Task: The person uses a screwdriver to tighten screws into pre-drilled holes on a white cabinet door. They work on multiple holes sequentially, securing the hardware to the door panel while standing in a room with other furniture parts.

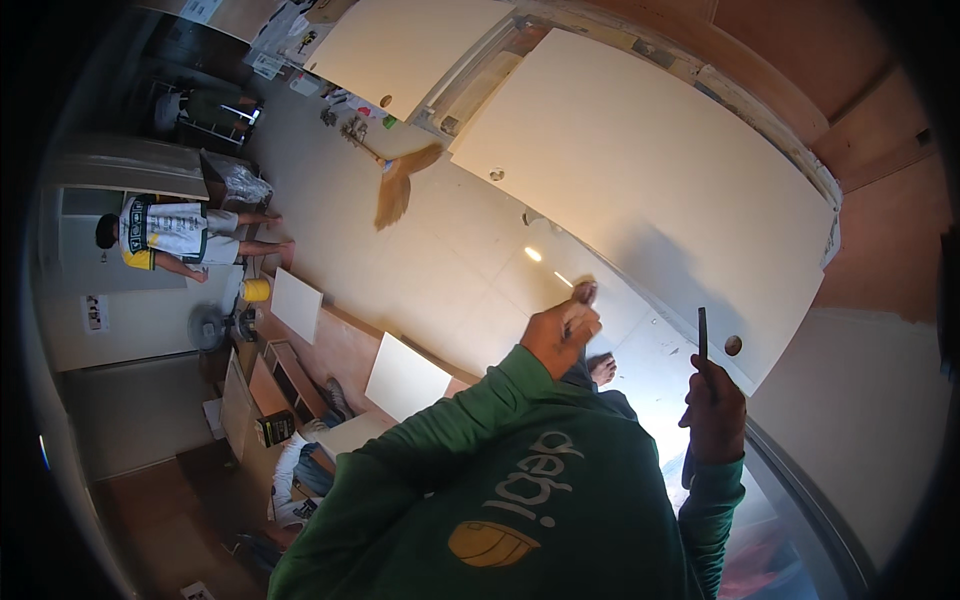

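**Dark tool raised at the edge of a cream panel**

The person in the green sweatshirt (500, 500) has both hands up in front of a large cream panel (650, 190); the right hand (715, 405) is clenched around a thin dark tool (702, 335), which stands upright just beside the panel's lower edge, near a round hole (733, 345) by that edge's corner; whether the tip touches the panel I cannot tell. The left hand (562, 335) is loosely curled with its fingertips (585, 292) toward the panel's lower edge; it grasps nothing that I can see, and contact with the panel is unclear.

A bare foot (602, 368) shows on the pale floor (450, 260) between the 2 arms; a 2nd cream panel (405, 45) lies beyond the 1st one's far corner, with a broom (398, 185) just beside it. 2 smaller white boards (405, 378) rest along a wooden unit to the left; another person (175, 235) in a white shirt stands well apart, near a yellow container (256, 290).
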Available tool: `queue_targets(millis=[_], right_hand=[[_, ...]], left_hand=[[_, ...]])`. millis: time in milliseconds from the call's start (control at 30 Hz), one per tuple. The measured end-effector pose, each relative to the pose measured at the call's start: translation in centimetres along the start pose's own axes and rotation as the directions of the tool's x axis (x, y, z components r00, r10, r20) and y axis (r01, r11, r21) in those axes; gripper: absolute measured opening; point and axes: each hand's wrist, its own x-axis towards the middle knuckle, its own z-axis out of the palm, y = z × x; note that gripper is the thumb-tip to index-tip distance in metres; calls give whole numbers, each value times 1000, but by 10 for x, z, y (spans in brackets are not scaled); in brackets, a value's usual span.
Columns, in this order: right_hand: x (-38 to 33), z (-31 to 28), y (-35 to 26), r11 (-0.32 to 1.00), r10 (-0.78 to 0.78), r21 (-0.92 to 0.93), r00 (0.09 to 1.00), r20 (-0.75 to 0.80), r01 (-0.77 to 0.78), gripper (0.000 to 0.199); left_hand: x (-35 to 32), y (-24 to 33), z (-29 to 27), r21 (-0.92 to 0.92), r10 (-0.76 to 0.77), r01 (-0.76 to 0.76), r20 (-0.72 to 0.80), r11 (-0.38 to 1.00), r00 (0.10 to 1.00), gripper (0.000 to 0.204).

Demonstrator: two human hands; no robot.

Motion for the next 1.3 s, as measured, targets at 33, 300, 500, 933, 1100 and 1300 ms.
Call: queue_targets(millis=[33,300,500,933,1100,1300], right_hand=[[-5,5,-1,1000,-9,25,1000,-10,10,35],[-25,60,-28,981,-109,-171,991,-72,95,34],[3,158,-77,928,-250,-297,967,-53,224,32],[49,281,-200,881,-310,-409,943,-121,238,47],[73,284,-182,799,-394,-517,917,-64,307,56],[111,277,-179,798,-385,-511,923,-27,318,54]], left_hand=[[-3,0,-9,-32,-72,71,-32,997,997,23],[10,-23,-110,92,73,-46,-328,995,942,44],[52,-77,-203,-242,-200,185,-36,952,979,66],[135,-78,-300,-198,-339,392,253,898,906,82],[169,-107,-298,-307,-449,523,284,795,848,97],[194,-104,-280,-317,-489,629,419,710,765,104]])
